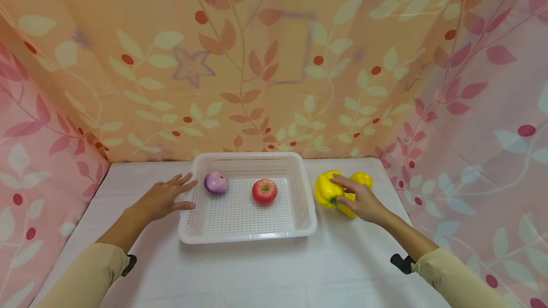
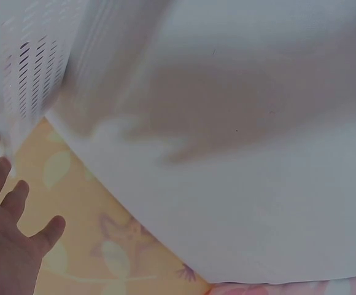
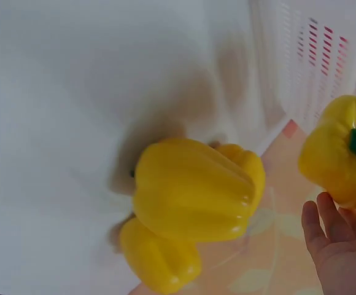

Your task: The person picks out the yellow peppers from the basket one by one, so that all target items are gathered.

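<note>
My right hand (image 1: 361,201) grips a yellow bell pepper (image 1: 327,188) between thumb and fingers, just right of the white plastic basket (image 1: 248,238). In the right wrist view the held pepper (image 3: 332,150) shows its green stem towards the thumb and appears raised off the table. More yellow bell peppers (image 3: 190,190) lie close together beneath that hand. My left hand (image 1: 167,197) has its fingers spread by the basket's left rim; whether they touch it I cannot tell. Inside the basket are a purple onion-like ball (image 1: 216,183) at the left and a red apple (image 1: 264,191) near the middle.
A white cloth covers the table (image 1: 239,274). Patterned curtains (image 1: 257,61) enclose the back and both sides, with the rear one close behind the basket. The basket's raised, perforated wall (image 3: 319,55) stands beside the peppers.
</note>
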The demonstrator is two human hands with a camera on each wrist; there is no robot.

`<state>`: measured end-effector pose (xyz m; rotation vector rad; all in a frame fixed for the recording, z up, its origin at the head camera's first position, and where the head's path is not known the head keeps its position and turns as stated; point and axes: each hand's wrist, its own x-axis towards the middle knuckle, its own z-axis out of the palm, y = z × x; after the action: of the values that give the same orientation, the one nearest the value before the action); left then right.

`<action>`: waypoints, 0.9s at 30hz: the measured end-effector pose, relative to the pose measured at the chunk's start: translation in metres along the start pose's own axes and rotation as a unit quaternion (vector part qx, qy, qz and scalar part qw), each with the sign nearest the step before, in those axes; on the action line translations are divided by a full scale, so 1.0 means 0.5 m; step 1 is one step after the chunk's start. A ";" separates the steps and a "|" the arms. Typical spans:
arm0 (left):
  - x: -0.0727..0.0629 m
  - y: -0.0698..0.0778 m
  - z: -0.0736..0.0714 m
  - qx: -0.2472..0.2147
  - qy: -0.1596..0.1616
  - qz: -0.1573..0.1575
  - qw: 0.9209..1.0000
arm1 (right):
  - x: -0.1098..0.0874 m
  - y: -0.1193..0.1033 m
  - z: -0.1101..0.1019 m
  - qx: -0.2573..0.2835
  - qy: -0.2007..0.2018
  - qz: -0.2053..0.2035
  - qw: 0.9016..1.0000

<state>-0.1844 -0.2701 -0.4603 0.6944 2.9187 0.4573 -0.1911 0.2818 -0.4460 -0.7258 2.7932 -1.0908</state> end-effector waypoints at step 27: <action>-0.001 0.005 -0.002 -0.013 -0.010 -0.015 1.000 | -0.093 0.080 0.121 0.008 0.000 0.070 0.998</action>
<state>-0.1830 -0.2682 -0.4584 0.6478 2.8956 0.4813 -0.1530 0.2900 -0.5228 -0.5202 2.7832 -1.0859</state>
